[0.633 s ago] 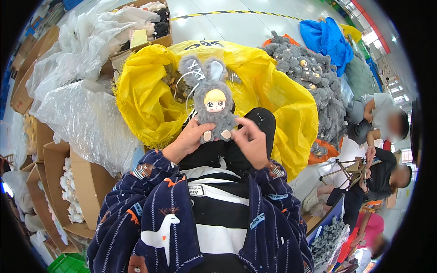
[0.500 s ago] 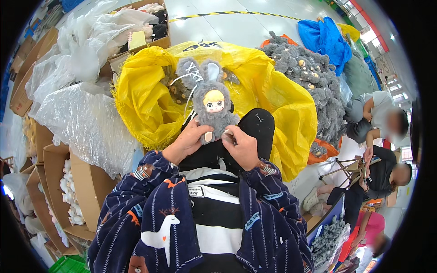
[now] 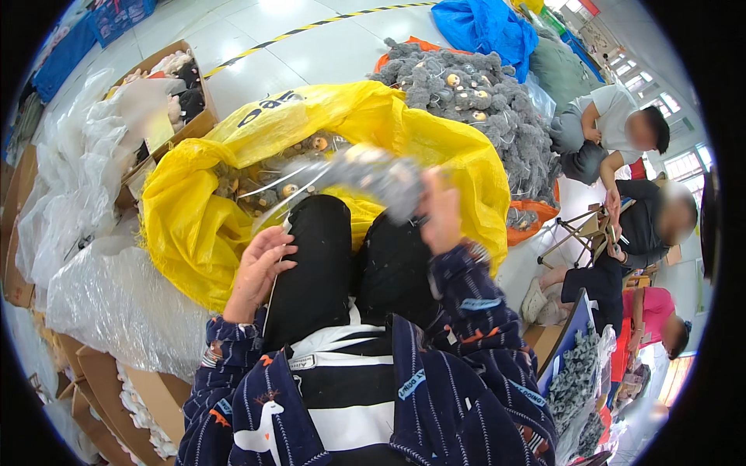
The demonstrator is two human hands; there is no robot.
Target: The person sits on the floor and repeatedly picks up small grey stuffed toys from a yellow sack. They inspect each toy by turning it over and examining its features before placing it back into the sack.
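Note:
A grey plush doll point(image 3: 385, 180), smeared by motion, lies sideways in the air above my knees. My right hand point(image 3: 441, 211) is closed on one end of it; white strings trail from the other end to the left. My left hand point(image 3: 259, 268), fingers apart and holding nothing, hovers beside my left thigh. Past my knees a large yellow woven sack point(image 3: 474, 167) gapes open. Grey plush dolls point(image 3: 268, 165) with small faces and white strings lie inside it, partly hidden by the moving doll.
Beyond the sack at right rises a heap of grey plush dolls point(image 3: 497, 128) on orange sacking, near a blue bag point(image 3: 488, 35). Cardboard boxes point(image 3: 159, 392) and clear plastic sheeting point(image 3: 116, 299) crowd the left. Several people sit at the right, one in a white shirt point(image 3: 614, 113).
My left hand has let go of the doll and moved left. My right hand has swung the doll from upright to sideways, up and to the right. The view has also shifted.

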